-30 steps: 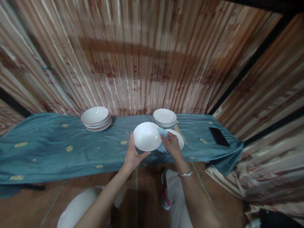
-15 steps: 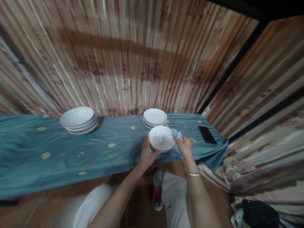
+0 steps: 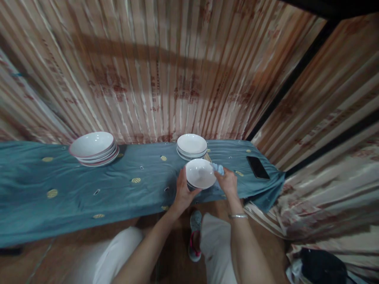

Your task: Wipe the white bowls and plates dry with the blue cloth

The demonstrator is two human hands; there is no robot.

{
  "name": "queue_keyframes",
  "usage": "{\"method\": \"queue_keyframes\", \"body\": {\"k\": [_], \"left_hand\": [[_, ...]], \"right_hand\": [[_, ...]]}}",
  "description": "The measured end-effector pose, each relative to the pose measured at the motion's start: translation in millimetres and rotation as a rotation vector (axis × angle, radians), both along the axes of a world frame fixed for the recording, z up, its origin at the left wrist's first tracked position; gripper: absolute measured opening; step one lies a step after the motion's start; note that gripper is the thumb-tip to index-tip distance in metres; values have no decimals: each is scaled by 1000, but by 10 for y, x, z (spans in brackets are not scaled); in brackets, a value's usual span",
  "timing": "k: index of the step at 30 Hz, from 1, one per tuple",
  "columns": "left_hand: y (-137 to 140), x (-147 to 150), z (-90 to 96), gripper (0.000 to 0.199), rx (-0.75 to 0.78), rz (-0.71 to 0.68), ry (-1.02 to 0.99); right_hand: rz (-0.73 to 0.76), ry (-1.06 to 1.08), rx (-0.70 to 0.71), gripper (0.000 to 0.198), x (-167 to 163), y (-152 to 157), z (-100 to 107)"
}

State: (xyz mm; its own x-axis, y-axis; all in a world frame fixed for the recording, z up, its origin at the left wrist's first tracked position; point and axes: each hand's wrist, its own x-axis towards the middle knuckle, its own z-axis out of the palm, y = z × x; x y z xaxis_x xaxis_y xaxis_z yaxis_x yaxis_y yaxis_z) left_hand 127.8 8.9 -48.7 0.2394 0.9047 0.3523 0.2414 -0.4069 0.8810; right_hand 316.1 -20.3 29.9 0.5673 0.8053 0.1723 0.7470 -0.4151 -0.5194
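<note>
A white bowl (image 3: 201,173) with a dark outer side is tilted toward me over the front part of the cloth-covered table. My left hand (image 3: 182,191) grips its left side, thumb near the front rim. At the bowl's right rim, my right hand (image 3: 226,181) pinches a light blue cloth (image 3: 218,169) against it; part of the cloth is hidden by the fingers. Just behind the bowl stands a stack of white plates (image 3: 192,145) with dark rims. Thin light-coloured sticks (image 3: 207,157), perhaps chopsticks, show between the stack and the bowl.
A green-blue tablecloth (image 3: 118,197) with pineapple prints covers the long table. Red-rimmed white dishes (image 3: 94,148) are stacked at the left. A black phone (image 3: 257,167) lies near the right end. Pleated curtains (image 3: 148,79) hang behind, with a dark post (image 3: 296,79) at right.
The cloth is bunched closer to the right hand, and less of it shows below the fingers. The bowl stays in the left hand, and the view has shifted slightly.
</note>
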Motion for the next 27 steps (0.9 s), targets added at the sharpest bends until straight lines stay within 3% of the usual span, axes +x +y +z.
{"method": "queue_keyframes", "body": {"k": [10, 17, 20, 23, 27], "left_hand": [[-60, 31, -83, 103, -61, 18, 22], [-89, -39, -95, 105, -76, 14, -62], [-85, -178, -55, 101, -79, 33, -80], [-63, -380, -6, 97, -100, 46, -78], [1, -682, 11, 93, -44, 69, -75]], "right_hand": [[-15, -153, -10, 15, -40, -19, 3], [-31, -83, 152, 29, -198, -25, 166], [55, -40, 224, 31, -465, -21, 252], [237, 3, 291, 31, -842, -5, 273], [486, 95, 258, 27, -1339, 45, 183]]}}
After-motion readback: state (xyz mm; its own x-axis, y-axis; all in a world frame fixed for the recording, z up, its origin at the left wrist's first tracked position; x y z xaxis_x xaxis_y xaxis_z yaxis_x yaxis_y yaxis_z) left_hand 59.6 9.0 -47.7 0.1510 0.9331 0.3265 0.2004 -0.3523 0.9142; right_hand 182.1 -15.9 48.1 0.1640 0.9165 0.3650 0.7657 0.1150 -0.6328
